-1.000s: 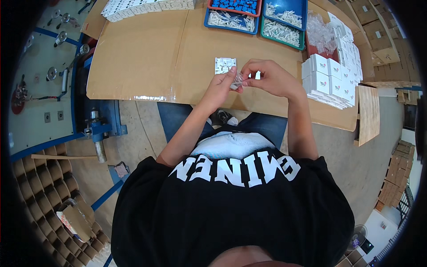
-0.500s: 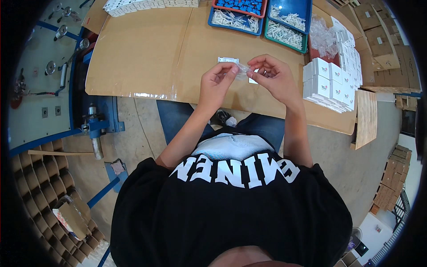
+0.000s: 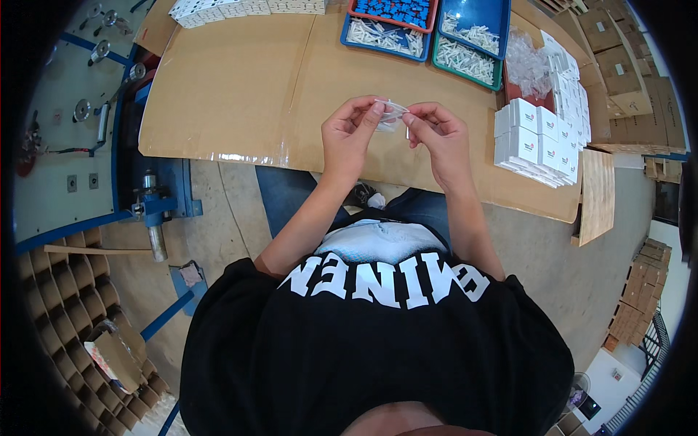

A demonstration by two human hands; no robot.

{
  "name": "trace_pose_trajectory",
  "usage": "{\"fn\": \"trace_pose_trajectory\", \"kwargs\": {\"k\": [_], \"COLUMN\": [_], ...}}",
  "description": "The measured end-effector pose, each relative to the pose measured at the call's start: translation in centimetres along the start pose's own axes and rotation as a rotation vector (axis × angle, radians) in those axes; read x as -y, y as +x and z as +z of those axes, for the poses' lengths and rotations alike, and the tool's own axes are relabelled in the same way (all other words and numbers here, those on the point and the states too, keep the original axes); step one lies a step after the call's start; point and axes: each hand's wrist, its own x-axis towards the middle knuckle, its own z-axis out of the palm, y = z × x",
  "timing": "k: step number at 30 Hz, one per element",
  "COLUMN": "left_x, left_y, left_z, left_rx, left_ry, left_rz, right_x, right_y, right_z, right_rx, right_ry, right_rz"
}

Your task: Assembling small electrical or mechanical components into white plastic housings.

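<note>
A small clear plastic bag (image 3: 391, 115) is stretched between my two hands, over the cardboard-covered table. My left hand (image 3: 349, 134) pinches one side of it between thumb and fingers. On the other side, my right hand (image 3: 440, 138) has thumb and forefinger closed at the bag's edge, its other fingers curled. A small white piece (image 3: 408, 133) shows beside the right fingertips; whether it is held or lies behind them I cannot tell. What the bag contains, if anything, is too small to make out.
Beyond my hands stand a red tray (image 3: 435, 16) of blue parts, and blue (image 3: 347, 45) and green (image 3: 500, 80) trays of white parts. Stacked white boxes (image 3: 525, 145) and a heap of clear bags (image 3: 528, 62) are at right. More white boxes (image 3: 247, 7) line the far left edge.
My right hand has come slightly lower and left, and the bag's edge is spread wider between my fingers. The white strip behind my left fingertips is out of sight.
</note>
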Motion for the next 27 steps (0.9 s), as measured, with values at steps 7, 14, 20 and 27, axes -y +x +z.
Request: {"fn": "trace_pose_trajectory", "kwargs": {"k": [7, 14, 20, 27], "left_x": [0.3, 0.5, 0.3, 0.5], "left_y": [0.2, 0.6, 1.0, 1.7], "left_z": [-0.1, -0.1, 0.1, -0.1], "left_rx": [0.016, 0.015, 0.028, 0.009], "left_ry": [0.031, 0.032, 0.038, 0.099], "left_rz": [-0.024, -0.036, -0.036, -0.037], "right_x": [0.2, -0.1, -0.2, 0.0], "right_y": [0.2, 0.5, 1.0, 1.7], "right_z": [0.3, 0.1, -0.4, -0.7], "right_rx": [-0.033, -0.069, -0.097, -0.074], "right_ry": [-0.022, 0.019, 0.081, 0.074], "right_rz": [0.015, 0.046, 0.066, 0.056]}}
